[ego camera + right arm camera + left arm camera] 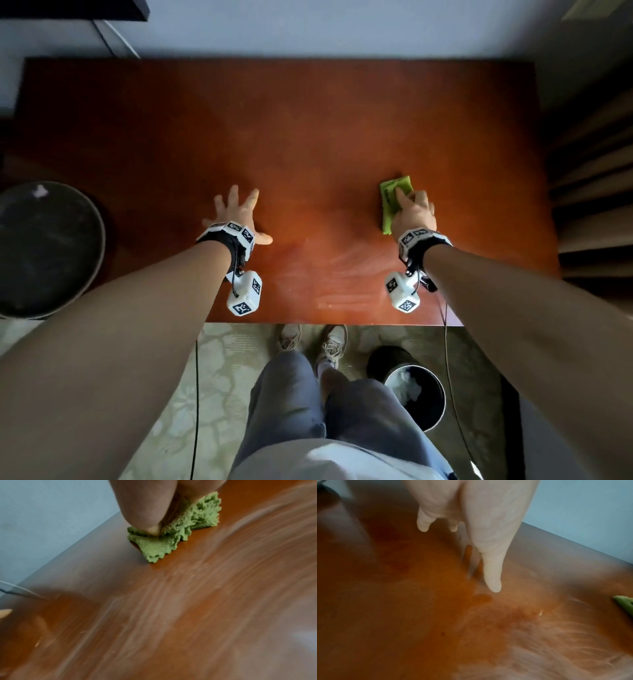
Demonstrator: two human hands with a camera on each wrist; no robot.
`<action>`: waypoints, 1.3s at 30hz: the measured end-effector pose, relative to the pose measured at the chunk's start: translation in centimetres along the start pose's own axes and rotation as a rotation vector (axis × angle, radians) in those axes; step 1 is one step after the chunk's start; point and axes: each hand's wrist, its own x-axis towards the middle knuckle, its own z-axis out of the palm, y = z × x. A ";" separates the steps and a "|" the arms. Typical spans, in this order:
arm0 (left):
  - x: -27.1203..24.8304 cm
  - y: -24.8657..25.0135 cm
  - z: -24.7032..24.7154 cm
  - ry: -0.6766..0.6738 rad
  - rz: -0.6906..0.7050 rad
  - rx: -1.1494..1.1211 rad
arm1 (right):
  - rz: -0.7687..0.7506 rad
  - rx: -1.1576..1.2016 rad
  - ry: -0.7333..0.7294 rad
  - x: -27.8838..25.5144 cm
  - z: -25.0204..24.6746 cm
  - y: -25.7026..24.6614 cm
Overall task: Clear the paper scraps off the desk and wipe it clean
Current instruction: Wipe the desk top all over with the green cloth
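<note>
My right hand (pixel 412 214) rests on the green cloth (pixel 394 198) at about 2 o'clock from where I stand, on the right half of the desk (pixel 308 120). In the right wrist view my thumb tip digs into the bunched cloth (pixel 173 534) and my fingers curl over it, so I am gripping it against the wood; part of the cloth sticks out past my fingertips toward 12 o'clock. Pale, streaky wipe marks (pixel 205 595) cover the desk surface toward 6 o'clock from the cloth.

My left hand (pixel 236 214) lies at about 10 o'clock, well apart from the cloth, fingers spread and straight, holding nothing; its fingertips (pixel 493 584) sit at or just above the wood, I cannot tell which.

On the floor at 5 o'clock, a small dark bin (pixel 416 397) holds white crumpled paper (pixel 406 385). A larger round dark bin (pixel 48 250) stands at 9 o'clock beside the desk, with one pale scrap (pixel 40 191) inside.
</note>
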 end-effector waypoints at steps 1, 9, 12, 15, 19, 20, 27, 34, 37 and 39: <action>0.1 -0.7 0.2 -0.011 -0.002 0.002 | -0.001 -0.009 -0.009 0.1 0.3 -1.1; 0.3 -2.8 0.8 -0.040 0.059 0.028 | -0.488 -0.086 -0.183 -6.0 4.9 -9.0; 0.2 -3.0 0.3 -0.057 0.063 0.018 | -0.632 -0.116 -0.277 -7.9 5.6 -7.1; 0.2 -3.1 0.3 -0.067 0.073 0.023 | -0.500 0.004 -0.152 -6.1 4.8 -4.5; 0.3 -3.3 0.3 -0.070 0.074 0.015 | -0.203 0.064 0.085 -1.5 3.7 -5.3; 0.3 -3.3 0.4 -0.071 0.073 0.014 | -0.157 0.036 0.090 -0.6 3.6 -6.6; 0.2 -3.4 0.7 -0.076 0.088 0.007 | -0.333 -0.005 -0.120 -3.5 6.9 -15.1; -2.0 -4.9 1.9 -0.035 0.116 0.015 | -0.436 0.018 -0.168 -8.9 6.2 -7.9; -3.3 -6.2 2.9 -0.052 0.119 0.025 | -0.258 0.086 -0.014 -7.7 5.3 -6.4; -4.0 -6.6 3.7 -0.058 0.131 0.046 | -0.168 0.079 0.044 -7.2 5.7 -7.4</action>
